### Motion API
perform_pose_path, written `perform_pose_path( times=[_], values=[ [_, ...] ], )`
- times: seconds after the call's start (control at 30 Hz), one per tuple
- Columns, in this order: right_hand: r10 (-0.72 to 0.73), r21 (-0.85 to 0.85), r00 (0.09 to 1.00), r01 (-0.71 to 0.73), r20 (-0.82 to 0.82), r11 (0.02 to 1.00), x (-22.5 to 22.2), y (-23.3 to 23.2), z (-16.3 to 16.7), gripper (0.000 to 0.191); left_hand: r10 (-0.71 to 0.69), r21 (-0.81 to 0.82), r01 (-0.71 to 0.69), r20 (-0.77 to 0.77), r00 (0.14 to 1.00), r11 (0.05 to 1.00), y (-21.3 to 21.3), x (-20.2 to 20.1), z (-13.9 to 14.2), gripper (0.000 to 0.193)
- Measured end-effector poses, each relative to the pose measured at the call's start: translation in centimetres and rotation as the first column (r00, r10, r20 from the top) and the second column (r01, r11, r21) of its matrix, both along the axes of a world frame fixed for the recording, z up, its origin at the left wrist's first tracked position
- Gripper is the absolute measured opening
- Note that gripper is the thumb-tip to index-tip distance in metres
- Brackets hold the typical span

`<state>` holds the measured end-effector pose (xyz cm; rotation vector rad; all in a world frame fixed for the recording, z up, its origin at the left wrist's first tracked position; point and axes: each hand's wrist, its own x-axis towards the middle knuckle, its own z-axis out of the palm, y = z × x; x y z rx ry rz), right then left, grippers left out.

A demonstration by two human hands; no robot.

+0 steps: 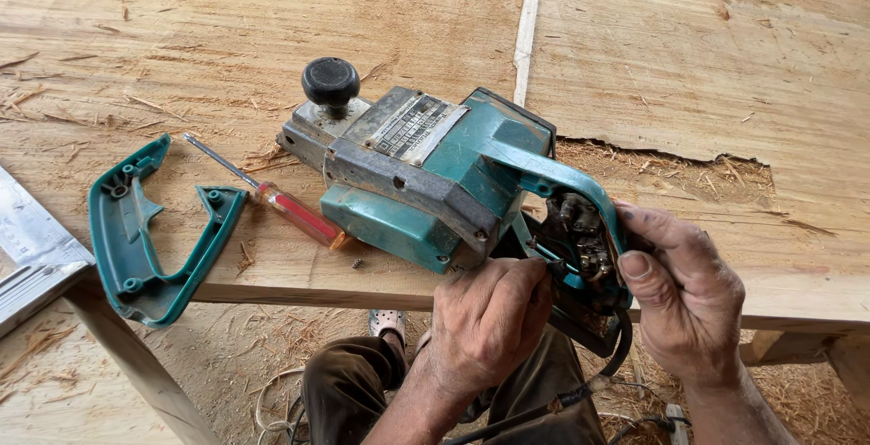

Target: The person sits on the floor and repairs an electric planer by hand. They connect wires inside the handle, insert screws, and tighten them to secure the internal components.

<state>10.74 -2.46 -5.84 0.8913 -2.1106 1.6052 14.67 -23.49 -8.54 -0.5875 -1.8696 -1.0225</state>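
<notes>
teal planer handle (580, 227) — opened switch cavity between both hands' fingers (634, 268)

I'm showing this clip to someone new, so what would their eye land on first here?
First, the teal power planer lying on the wooden bench, its handle opened so the switch and wiring show. The left hand and right hand both work at that open handle near the bench edge. To the left lie the removed handle cover and a red-handled screwdriver.
</notes>
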Motion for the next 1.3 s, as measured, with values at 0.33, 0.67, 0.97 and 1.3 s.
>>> perform_pose_path(
  times=[0.33, 0.67, 0.97, 1.3],
  values=[
    [0.573, -0.452, 0.684, -0.379, 0.452, 0.808, -3.5, -1.0, 2.0, 0.049, 0.015, 0.018, -0.015, -0.003, 1.000, 1.000, -0.1, 0.1, 0.5, 0.026],
    [0.477, -0.349, 0.753, -0.342, 0.453, 0.873, -2.7, -0.9, 2.1, 0.056, 0.005, 0.001, -0.006, 0.073, 0.997, 1.000, 0.8, 1.2, 1.4, 0.027],
    [0.553, -0.390, 0.706, -0.403, 0.443, 0.828, -3.0, -0.8, 1.9, 0.055, 0.076, -0.071, -0.070, 0.085, 0.993, 0.995, 0.6, 2.5, 1.5, 0.025],
    [0.551, -0.442, 0.681, -0.354, 0.483, 0.824, -2.9, -0.6, 1.5, 0.059, 0.123, -0.143, -0.118, 0.026, 0.992, 0.983, 0.5, 2.3, 1.7, 0.026]
  ],
)
